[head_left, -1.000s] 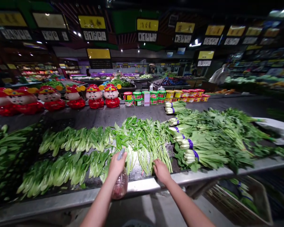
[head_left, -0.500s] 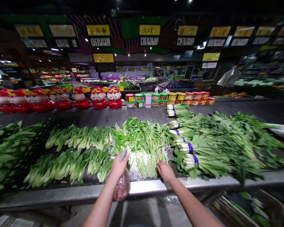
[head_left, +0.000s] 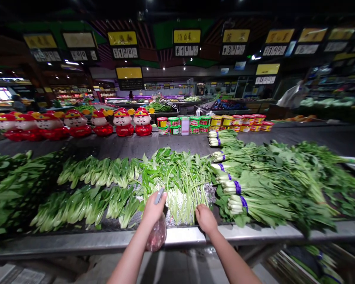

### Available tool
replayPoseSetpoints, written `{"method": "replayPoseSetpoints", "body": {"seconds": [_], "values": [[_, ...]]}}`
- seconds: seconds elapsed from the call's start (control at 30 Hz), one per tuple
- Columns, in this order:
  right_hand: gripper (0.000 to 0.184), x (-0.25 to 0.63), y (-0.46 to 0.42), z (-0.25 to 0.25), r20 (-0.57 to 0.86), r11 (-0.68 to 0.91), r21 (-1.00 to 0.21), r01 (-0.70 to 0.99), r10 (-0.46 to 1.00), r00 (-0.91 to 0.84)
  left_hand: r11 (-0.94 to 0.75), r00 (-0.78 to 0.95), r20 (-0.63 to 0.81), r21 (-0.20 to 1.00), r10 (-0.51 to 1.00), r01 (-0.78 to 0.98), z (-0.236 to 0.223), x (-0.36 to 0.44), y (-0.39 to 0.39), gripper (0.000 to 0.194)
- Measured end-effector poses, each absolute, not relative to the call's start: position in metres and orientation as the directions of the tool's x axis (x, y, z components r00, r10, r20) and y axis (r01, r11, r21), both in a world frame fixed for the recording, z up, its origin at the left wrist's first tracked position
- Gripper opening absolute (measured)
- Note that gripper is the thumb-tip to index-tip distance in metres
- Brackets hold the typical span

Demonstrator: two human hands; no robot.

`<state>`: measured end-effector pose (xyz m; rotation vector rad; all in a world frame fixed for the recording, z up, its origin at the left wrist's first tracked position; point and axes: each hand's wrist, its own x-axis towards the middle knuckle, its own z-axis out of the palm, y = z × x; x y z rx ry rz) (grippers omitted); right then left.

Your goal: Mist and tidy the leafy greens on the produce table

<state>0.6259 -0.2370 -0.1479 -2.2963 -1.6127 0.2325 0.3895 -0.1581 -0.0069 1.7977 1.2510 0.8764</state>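
Note:
My left hand (head_left: 154,209) is wrapped round the neck of a spray bottle (head_left: 157,233). Its grey nozzle pokes out above my fingers, and its clear pinkish body hangs over the metal edge. My right hand (head_left: 206,218) is closed at the lower ends of the stems, on the right side of a pile of loose leafy greens (head_left: 180,177). Whether a stem is pinched in it is hidden. Those greens lie on a perforated metal tray (head_left: 169,219) between my hands and beyond them.
Rows of bok choy (head_left: 91,205) lie to the left. Greens bundled with purple ties (head_left: 238,203) lie to the right. Red figurine jars (head_left: 143,122) and stacked tubs (head_left: 199,124) line the back. A metal rail (head_left: 77,244) runs along the front; price signs (head_left: 187,42) hang above.
My left hand and the spray bottle have shifted slightly to the right. My right hand has dropped a little toward the front rail, still closed. The greens look nearly the same.

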Motion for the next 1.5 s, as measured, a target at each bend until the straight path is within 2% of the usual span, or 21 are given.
{"method": "replayPoseSetpoints", "body": {"seconds": [0.17, 0.47, 0.93, 1.3, 1.5], "values": [[0.035, 0.624, -0.239, -0.148, 0.061, -0.325, -0.349, 0.879, 0.928, 0.367, -0.239, 0.331, 0.109, 0.893, 0.937, 0.38, -0.01, 0.411, -0.165, 0.05], [0.035, 0.624, -0.239, -0.149, 0.05, -0.342, -0.344, 0.874, 0.923, 0.381, -0.245, 0.352, 0.092, 0.874, 0.931, 0.421, -0.014, 0.422, -0.173, 0.05], [0.034, 0.622, -0.239, -0.147, 0.028, -0.366, -0.353, 0.861, 0.916, 0.401, -0.263, 0.436, 0.097, 0.904, 0.895, 0.338, -0.013, 0.444, -0.183, 0.054], [0.034, 0.623, -0.239, -0.148, 0.041, -0.367, -0.348, 0.863, 0.913, 0.405, -0.303, 0.43, 0.088, 0.834, 0.898, 0.462, -0.01, 0.431, -0.183, 0.043], [0.033, 0.622, -0.239, -0.147, 0.035, -0.379, -0.336, 0.862, 0.91, 0.414, -0.31, 0.499, 0.068, 0.853, 0.864, 0.42, -0.009, 0.421, -0.19, 0.042]]}}
